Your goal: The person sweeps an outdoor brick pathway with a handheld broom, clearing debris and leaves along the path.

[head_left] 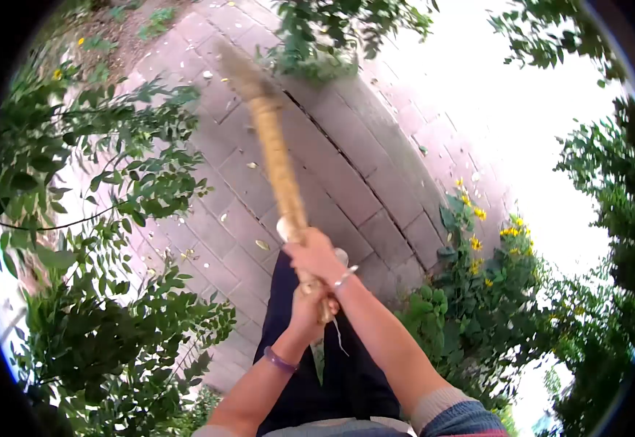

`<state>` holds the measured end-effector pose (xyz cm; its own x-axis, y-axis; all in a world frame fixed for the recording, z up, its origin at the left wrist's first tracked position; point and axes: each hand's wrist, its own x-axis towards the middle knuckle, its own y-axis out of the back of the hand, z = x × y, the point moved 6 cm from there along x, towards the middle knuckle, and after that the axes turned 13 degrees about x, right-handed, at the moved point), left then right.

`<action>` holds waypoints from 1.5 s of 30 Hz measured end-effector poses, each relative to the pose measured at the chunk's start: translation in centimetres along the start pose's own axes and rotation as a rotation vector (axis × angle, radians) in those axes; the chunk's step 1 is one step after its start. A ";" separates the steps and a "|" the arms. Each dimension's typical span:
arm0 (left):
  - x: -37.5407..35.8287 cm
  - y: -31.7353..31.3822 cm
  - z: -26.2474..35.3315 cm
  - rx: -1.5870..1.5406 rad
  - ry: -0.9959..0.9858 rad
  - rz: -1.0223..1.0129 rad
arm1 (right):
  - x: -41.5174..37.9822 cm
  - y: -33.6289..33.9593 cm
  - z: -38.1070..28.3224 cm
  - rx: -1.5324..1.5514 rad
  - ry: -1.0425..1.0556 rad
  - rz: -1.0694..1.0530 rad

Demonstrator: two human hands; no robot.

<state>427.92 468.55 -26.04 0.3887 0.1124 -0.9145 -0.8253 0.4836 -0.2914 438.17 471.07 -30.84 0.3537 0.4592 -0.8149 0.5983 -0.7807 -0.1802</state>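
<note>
A long tan wooden handle slants up and to the left from both hands, with a blurred brownish head at its far end. My right hand, with a silver bracelet at the wrist, is wrapped round the handle. Closer to my body, my left hand grips the handle's lower end; a purple bangle circles that wrist. A thin white string hangs near the handle's end. What the far end is made of is smeared by motion.
Brick paving lies below, crossed by a dark groove and dotted with fallen leaves. Leafy branches reach in from the left. Yellow flowers and bushes stand at the right. Dark trousers show beneath my arms.
</note>
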 end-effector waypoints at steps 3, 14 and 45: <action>3.0 -2.1 2.5 0.060 0.117 -0.203 | 1.8 3.8 -2.5 0.070 -0.001 0.170; 7.4 6.8 21.0 -0.276 -0.047 0.122 | 18.1 -15.2 -8.8 -0.207 -0.078 -0.296; 28.3 0.5 58.9 -0.359 -0.304 -0.202 | 45.5 -21.7 -44.1 -0.349 0.088 -0.068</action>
<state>462.68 523.11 -35.53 0.6128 0.3210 -0.7221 -0.7891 0.1994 -0.5811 472.98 527.59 -39.76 0.3559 0.5519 -0.7541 0.8267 -0.5622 -0.0212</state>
